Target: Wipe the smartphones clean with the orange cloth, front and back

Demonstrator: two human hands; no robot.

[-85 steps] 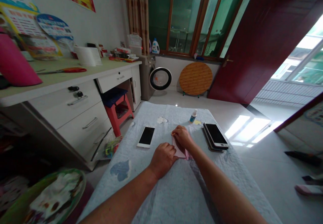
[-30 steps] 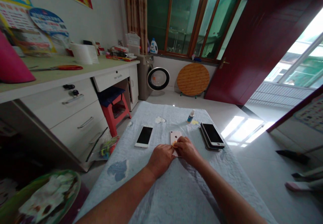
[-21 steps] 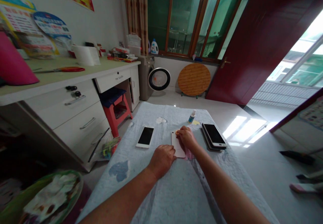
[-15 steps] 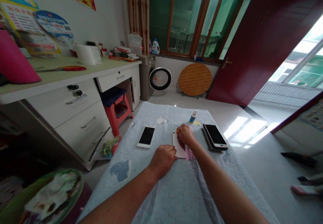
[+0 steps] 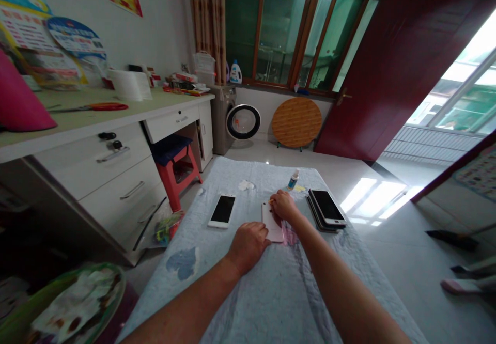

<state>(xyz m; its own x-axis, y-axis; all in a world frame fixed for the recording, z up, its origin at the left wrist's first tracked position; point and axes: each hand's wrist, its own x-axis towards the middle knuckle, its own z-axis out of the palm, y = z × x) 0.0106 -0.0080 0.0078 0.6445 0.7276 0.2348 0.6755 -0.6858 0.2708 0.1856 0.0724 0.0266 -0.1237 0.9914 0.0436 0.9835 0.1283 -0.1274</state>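
A pale pink phone [image 5: 272,225] lies back-up on the light blue cloth [image 5: 271,292] of the table. My left hand [image 5: 250,243] is curled against its near left corner and steadies it. My right hand [image 5: 284,204] rests on the phone's far end with fingers closed on a small yellowish piece I can barely make out. A pink rag [image 5: 290,236] peeks out under my right wrist.
A white phone [image 5: 221,210] lies screen-up to the left. A stack of dark phones [image 5: 325,208] sits to the right. A small dropper bottle [image 5: 293,180] and a white wad [image 5: 245,184] are farther back. A desk with drawers [image 5: 96,153] and a red stool [image 5: 176,171] stand at left.
My right hand has gone from the phone's near end, beside my left hand, up to its far end. My left hand stays at the near corner.
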